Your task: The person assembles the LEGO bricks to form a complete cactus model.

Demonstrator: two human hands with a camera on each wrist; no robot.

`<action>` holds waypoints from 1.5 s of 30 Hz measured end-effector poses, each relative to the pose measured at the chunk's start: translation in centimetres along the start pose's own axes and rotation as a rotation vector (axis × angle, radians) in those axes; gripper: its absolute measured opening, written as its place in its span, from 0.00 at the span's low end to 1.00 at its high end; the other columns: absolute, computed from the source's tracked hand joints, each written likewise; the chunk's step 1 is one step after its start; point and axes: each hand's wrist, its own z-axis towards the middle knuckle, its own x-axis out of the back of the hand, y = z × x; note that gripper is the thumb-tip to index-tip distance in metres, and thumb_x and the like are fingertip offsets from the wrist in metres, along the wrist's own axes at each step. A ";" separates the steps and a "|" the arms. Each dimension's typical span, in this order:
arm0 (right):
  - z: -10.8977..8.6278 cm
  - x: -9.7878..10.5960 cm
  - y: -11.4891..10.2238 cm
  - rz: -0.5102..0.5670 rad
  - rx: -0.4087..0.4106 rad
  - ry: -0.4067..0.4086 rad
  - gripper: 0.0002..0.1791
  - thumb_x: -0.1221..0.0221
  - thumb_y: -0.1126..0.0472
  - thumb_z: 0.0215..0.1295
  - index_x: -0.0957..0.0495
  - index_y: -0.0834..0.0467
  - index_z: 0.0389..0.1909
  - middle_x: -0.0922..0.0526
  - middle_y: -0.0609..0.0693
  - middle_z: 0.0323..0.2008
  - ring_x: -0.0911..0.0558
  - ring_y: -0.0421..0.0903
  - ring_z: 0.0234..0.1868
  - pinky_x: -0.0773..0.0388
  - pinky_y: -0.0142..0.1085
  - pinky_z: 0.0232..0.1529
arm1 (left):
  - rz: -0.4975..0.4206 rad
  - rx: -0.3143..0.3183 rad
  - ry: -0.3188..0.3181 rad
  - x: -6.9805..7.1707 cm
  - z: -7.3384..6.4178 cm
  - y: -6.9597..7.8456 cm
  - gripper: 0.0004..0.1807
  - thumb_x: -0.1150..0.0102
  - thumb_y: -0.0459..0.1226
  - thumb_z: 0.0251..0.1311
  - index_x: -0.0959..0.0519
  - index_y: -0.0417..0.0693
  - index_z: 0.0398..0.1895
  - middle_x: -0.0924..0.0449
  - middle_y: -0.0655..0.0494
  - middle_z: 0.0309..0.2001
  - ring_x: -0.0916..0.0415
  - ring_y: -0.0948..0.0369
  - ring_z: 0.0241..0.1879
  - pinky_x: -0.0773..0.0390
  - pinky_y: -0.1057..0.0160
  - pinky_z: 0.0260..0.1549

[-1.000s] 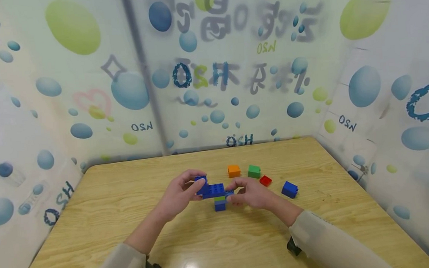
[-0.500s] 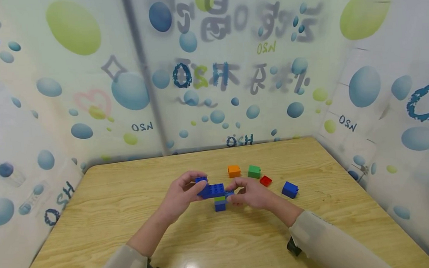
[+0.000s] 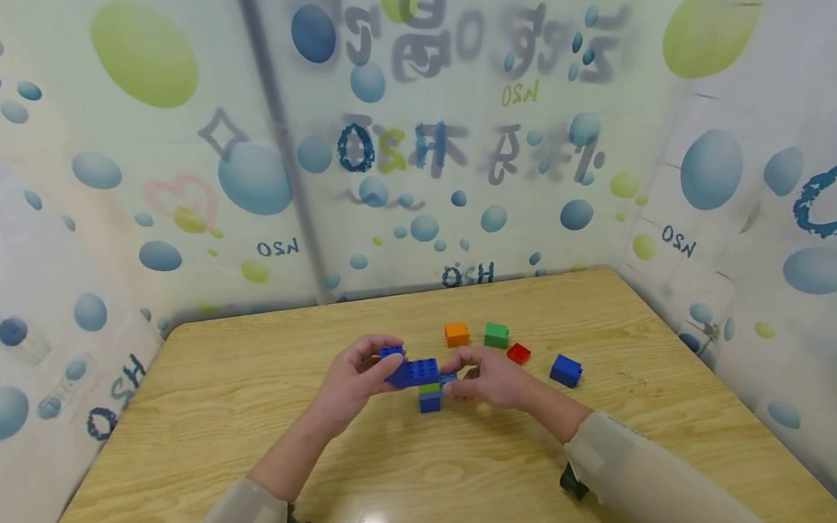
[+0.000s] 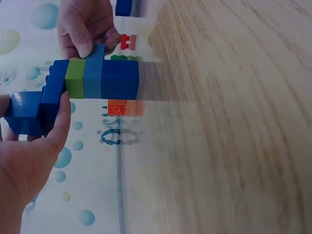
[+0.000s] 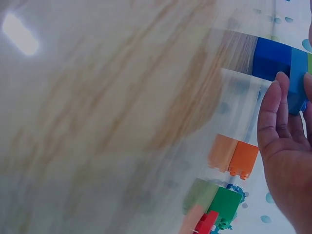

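Note:
A small tower of toy building bricks stands mid-table. Its base is a dark blue brick (image 3: 430,404), with a lighter blue brick (image 4: 93,75) and a lime green brick (image 4: 74,80) above. Across the top lies a long dark blue brick (image 3: 423,370) reaching out to the left, and another dark blue brick (image 4: 25,109) sits on its left end. My left hand (image 3: 350,388) grips that end, thumb on the near side, fingers behind and below. My right hand (image 3: 495,378) pinches the end of the lighter blue brick, which sticks out to the right.
Behind the tower lie an orange brick (image 3: 456,334), a green brick (image 3: 496,335) and a thin red brick (image 3: 518,353). A loose blue brick (image 3: 565,370) lies right of my right hand. The wooden table (image 3: 183,440) meets patterned curtains (image 3: 388,239) at the back and sides.
My left hand and forearm have shifted very slightly right and down, with the thumb a little higher over the upper blue bricks. The right hand and the loose bricks have not moved.

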 end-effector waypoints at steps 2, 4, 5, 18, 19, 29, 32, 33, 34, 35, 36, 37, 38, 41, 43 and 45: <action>0.0 0.0 0.0 0.001 -0.003 0.002 0.12 0.31 0.57 0.77 0.16 0.55 0.56 0.15 0.54 0.56 0.10 0.47 0.41 0.08 0.42 0.50 | -0.004 -0.002 0.002 0.0 0.0 -0.1 0.22 0.37 0.45 0.81 0.22 0.45 0.69 0.20 0.41 0.64 0.18 0.52 0.58 0.08 0.55 0.53; 0.0 0.0 0.0 0.003 -0.004 0.004 0.12 0.31 0.57 0.77 0.16 0.55 0.56 0.15 0.54 0.56 0.10 0.46 0.41 0.08 0.42 0.50 | -0.020 0.002 0.005 -0.1 0.0 -0.1 0.21 0.37 0.45 0.81 0.21 0.46 0.69 0.20 0.41 0.64 0.18 0.52 0.58 0.08 0.55 0.53; 0.0 0.0 0.0 0.006 -0.004 0.005 0.12 0.31 0.57 0.77 0.16 0.56 0.56 0.15 0.54 0.56 0.10 0.46 0.41 0.08 0.42 0.50 | -0.031 0.004 0.004 -0.1 0.0 -0.2 0.21 0.38 0.45 0.81 0.21 0.46 0.69 0.20 0.40 0.64 0.18 0.52 0.59 0.08 0.55 0.54; 0.0 0.0 -0.1 0.006 -0.006 0.006 0.12 0.31 0.57 0.77 0.16 0.56 0.56 0.15 0.54 0.55 0.09 0.49 0.42 0.08 0.44 0.49 | 0.010 0.001 -0.010 -0.1 -0.8 -0.2 0.23 0.42 0.46 0.84 0.26 0.45 0.73 0.29 0.36 0.65 0.13 0.47 0.56 0.07 0.46 0.48; 0.0 0.0 -0.2 0.005 -0.007 0.006 0.12 0.31 0.57 0.77 0.16 0.56 0.56 0.15 0.54 0.55 0.09 0.49 0.42 0.08 0.44 0.49 | 0.012 -0.001 -0.011 -0.1 -0.8 -0.2 0.23 0.42 0.46 0.84 0.26 0.45 0.72 0.29 0.36 0.65 0.12 0.47 0.55 0.07 0.46 0.47; 0.0 -0.2 0.0 0.001 -0.002 0.004 0.12 0.31 0.57 0.77 0.16 0.56 0.55 0.15 0.54 0.55 0.10 0.48 0.40 0.08 0.42 0.48 | -0.022 0.037 0.028 -0.4 -0.5 -0.5 0.20 0.43 0.48 0.84 0.24 0.46 0.68 0.26 0.40 0.63 0.14 0.51 0.51 0.06 0.48 0.45; 0.0 -0.2 0.0 0.001 0.002 0.002 0.12 0.31 0.57 0.77 0.16 0.56 0.55 0.15 0.54 0.55 0.10 0.48 0.40 0.08 0.42 0.48 | -0.033 0.049 0.029 -0.5 -0.4 -0.4 0.21 0.43 0.49 0.84 0.24 0.45 0.67 0.26 0.41 0.61 0.16 0.51 0.51 0.06 0.50 0.45; 0.0 -0.2 0.0 0.000 0.003 0.002 0.12 0.31 0.57 0.77 0.16 0.56 0.55 0.15 0.54 0.55 0.10 0.48 0.40 0.08 0.42 0.48 | -0.036 0.055 0.029 -0.5 -0.4 -0.3 0.21 0.43 0.49 0.84 0.24 0.44 0.67 0.25 0.41 0.61 0.17 0.51 0.50 0.06 0.51 0.46; 0.1 -0.2 0.0 0.001 0.003 0.001 0.12 0.31 0.58 0.77 0.16 0.56 0.55 0.15 0.54 0.55 0.10 0.48 0.40 0.08 0.42 0.48 | -0.039 0.063 0.030 -0.5 -0.4 -0.2 0.21 0.43 0.49 0.84 0.24 0.44 0.67 0.25 0.42 0.60 0.18 0.51 0.50 0.07 0.53 0.46; 0.1 -0.1 0.1 0.000 0.004 0.000 0.12 0.31 0.57 0.77 0.16 0.56 0.55 0.15 0.54 0.55 0.10 0.48 0.40 0.08 0.43 0.48 | -0.046 0.073 0.031 -0.5 -0.4 -0.2 0.21 0.43 0.49 0.84 0.25 0.44 0.67 0.24 0.43 0.59 0.18 0.51 0.50 0.08 0.54 0.46; 0.1 -0.1 0.1 0.000 0.003 -0.001 0.12 0.31 0.57 0.77 0.16 0.56 0.55 0.15 0.54 0.55 0.10 0.48 0.40 0.08 0.43 0.48 | -0.053 0.082 0.032 -0.6 -0.4 -0.1 0.21 0.43 0.48 0.84 0.25 0.44 0.67 0.24 0.45 0.58 0.19 0.52 0.49 0.09 0.56 0.47; 0.1 -0.1 0.1 0.000 0.002 -0.001 0.12 0.31 0.57 0.77 0.16 0.56 0.55 0.15 0.54 0.55 0.10 0.48 0.40 0.08 0.43 0.49 | -0.062 0.091 0.035 -0.6 -0.4 0.0 0.21 0.43 0.48 0.84 0.25 0.44 0.67 0.23 0.46 0.56 0.19 0.52 0.49 0.10 0.57 0.46; 0.1 -0.1 0.1 0.000 0.002 -0.001 0.12 0.31 0.57 0.77 0.16 0.56 0.55 0.15 0.54 0.55 0.10 0.48 0.40 0.08 0.43 0.49 | -0.067 0.100 0.036 -0.6 -0.4 0.1 0.21 0.43 0.48 0.84 0.25 0.44 0.66 0.23 0.48 0.56 0.20 0.53 0.48 0.11 0.58 0.46; 0.1 -0.1 0.0 0.001 0.001 -0.002 0.12 0.31 0.57 0.77 0.16 0.56 0.55 0.15 0.54 0.55 0.10 0.48 0.40 0.08 0.43 0.48 | -0.094 0.122 0.036 -0.6 -0.3 0.3 0.20 0.42 0.47 0.83 0.25 0.44 0.65 0.22 0.52 0.53 0.20 0.54 0.47 0.14 0.59 0.46; 0.1 -0.1 0.0 0.002 0.003 -0.002 0.12 0.31 0.58 0.77 0.16 0.56 0.55 0.15 0.54 0.55 0.10 0.48 0.40 0.08 0.42 0.48 | -0.114 0.132 0.031 -0.6 -0.2 0.4 0.18 0.42 0.47 0.83 0.24 0.45 0.64 0.22 0.54 0.51 0.20 0.54 0.45 0.14 0.59 0.46; 0.1 -0.2 0.0 0.002 0.007 -0.003 0.12 0.31 0.58 0.77 0.16 0.56 0.55 0.16 0.54 0.54 0.10 0.48 0.40 0.08 0.42 0.48 | -0.134 0.134 0.020 -0.5 -0.1 0.4 0.17 0.42 0.46 0.84 0.25 0.44 0.63 0.22 0.55 0.51 0.20 0.55 0.45 0.15 0.59 0.46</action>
